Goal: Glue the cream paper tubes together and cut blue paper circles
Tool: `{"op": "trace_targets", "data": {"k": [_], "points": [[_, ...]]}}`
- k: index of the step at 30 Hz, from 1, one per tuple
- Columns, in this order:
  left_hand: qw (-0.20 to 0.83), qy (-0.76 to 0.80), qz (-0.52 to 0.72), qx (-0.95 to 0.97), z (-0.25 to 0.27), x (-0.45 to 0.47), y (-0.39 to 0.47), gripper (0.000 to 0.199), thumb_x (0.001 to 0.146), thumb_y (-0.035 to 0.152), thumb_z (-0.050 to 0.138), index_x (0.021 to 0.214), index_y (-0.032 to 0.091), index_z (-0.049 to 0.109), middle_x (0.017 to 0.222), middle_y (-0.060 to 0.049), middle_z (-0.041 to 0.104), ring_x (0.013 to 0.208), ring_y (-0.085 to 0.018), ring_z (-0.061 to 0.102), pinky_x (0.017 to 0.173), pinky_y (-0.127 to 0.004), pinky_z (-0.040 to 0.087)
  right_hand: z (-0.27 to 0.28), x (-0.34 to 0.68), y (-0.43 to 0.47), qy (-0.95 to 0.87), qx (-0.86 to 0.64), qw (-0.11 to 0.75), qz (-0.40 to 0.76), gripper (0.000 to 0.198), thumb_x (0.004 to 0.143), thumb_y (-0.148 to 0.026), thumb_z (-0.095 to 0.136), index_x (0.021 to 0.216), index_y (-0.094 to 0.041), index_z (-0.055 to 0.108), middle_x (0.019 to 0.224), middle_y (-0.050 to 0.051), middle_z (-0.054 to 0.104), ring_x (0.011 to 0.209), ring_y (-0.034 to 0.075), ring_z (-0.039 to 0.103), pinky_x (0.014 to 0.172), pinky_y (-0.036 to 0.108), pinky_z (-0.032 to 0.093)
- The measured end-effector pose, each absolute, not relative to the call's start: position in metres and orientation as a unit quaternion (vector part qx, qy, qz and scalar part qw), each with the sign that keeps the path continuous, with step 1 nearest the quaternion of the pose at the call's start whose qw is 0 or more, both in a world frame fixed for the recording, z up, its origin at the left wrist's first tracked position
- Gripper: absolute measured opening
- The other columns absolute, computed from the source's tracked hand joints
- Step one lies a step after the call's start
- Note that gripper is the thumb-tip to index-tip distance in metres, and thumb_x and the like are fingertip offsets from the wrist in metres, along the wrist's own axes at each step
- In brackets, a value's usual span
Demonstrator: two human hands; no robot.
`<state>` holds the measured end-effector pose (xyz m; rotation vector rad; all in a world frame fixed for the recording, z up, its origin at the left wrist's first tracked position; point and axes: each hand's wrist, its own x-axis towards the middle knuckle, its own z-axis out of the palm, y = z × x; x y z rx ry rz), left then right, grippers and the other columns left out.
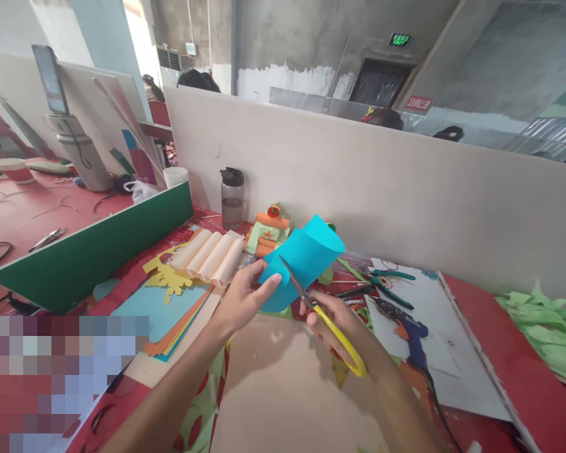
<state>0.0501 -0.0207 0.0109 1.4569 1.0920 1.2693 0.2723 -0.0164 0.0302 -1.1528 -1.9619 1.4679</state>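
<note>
A curled sheet of bright blue paper (306,258) is held up over the work surface. My left hand (252,292) pinches its lower left part, thumb on the near face. In my right hand (332,318) is a pair of scissors (339,346) with yellow handles, fingers wrapped at the grips. The scissor blades point up and left and lie against the blue paper near my left thumb. Whether they are cutting through it cannot be made out. Below both hands lies a large beige sheet (278,390).
Pale rolled paper tubes (210,255), a yellow cutout (170,270) and coloured sheets (160,311) lie left. A water bottle (233,198) stands by the white partition (339,163). On the right are green-handled pliers (391,286), a blue glue gun (412,333) and green paper scraps (542,333).
</note>
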Motion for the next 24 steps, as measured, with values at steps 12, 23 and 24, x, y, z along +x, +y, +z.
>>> {"op": "trace_targets", "data": {"k": [12, 23, 24], "points": [[0.185, 0.472, 0.546, 0.667, 0.018, 0.072, -0.042, 0.016, 0.094, 0.035, 0.061, 0.101, 0.021, 0.061, 0.087, -0.004, 0.067, 0.07, -0.015, 0.056, 0.068, -0.027, 0.044, 0.006, 0.246, -0.025, -0.647, -0.393, 0.377, 0.533, 0.051, 0.083, -0.07, 0.063, 0.091, -0.021, 0.053, 0.06, -0.007, 0.042, 0.045, 0.008, 0.035, 0.042, 0.021, 0.027], [0.434, 0.436, 0.619, 0.489, 0.01, 0.081, -0.032, 0.048, 0.097, 0.052, 0.051, 0.063, 0.018, 0.048, 0.054, 0.002, 0.048, 0.05, -0.01, 0.047, 0.052, -0.024, 0.037, 0.003, 0.229, -0.036, -0.67, -0.367, 0.351, 0.542, 0.038, 0.085, -0.054, 0.069, 0.086, -0.021, 0.051, 0.067, -0.006, 0.042, 0.055, 0.009, 0.037, 0.05, 0.02, 0.034], [0.421, 0.447, 0.621, 0.487, 0.008, 0.08, -0.031, 0.049, 0.096, 0.051, 0.052, 0.06, 0.018, 0.046, 0.053, 0.002, 0.047, 0.05, -0.01, 0.046, 0.052, -0.024, 0.036, 0.003, 0.228, -0.037, -0.665, -0.368, 0.344, 0.551, 0.037, 0.086, -0.052, 0.069, 0.086, -0.021, 0.05, 0.066, -0.006, 0.04, 0.054, 0.009, 0.036, 0.049, 0.02, 0.033]]}}
